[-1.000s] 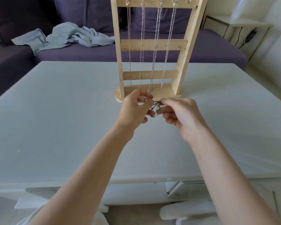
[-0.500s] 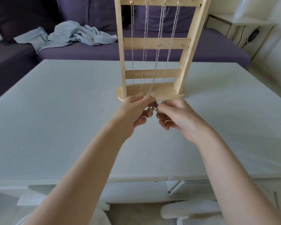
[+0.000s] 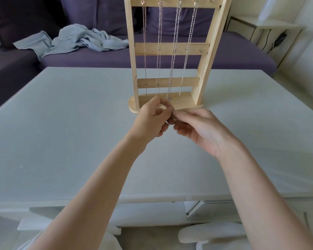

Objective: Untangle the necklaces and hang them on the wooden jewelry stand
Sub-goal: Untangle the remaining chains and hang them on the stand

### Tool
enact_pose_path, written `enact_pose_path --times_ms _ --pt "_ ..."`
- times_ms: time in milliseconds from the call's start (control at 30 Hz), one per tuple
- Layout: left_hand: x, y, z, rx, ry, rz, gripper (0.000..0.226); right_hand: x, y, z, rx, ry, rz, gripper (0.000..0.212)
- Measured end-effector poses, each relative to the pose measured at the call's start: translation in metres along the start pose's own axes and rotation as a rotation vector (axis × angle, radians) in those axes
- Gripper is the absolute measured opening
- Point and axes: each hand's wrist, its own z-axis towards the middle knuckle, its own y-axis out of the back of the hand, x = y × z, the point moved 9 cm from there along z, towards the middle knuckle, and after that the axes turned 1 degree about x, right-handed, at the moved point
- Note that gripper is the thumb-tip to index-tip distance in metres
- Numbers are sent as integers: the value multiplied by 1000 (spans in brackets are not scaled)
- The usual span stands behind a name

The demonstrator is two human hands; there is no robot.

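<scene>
Hands [image 3: 172,121] together on tangled necklace ends [image 3: 170,121]

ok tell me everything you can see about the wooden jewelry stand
The wooden jewelry stand is pale, unfinished-looking wood: two uprights, cross rails with small hooks, and a rounded base resting on the grey table. It stands upright, its top cut off by the frame. Four silver chains hang from its top rail. The left hand is just before the base.
</scene>
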Motion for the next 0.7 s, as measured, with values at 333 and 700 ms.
enact_pose_path --times_ms 333,700 --pt "-3 1 4 3 -118 304 15 -2 23 -1 -236 -11 58 14" --pt "19 -8 -2 136 209 -46 6 12 16 -1 -205 124 168 16"
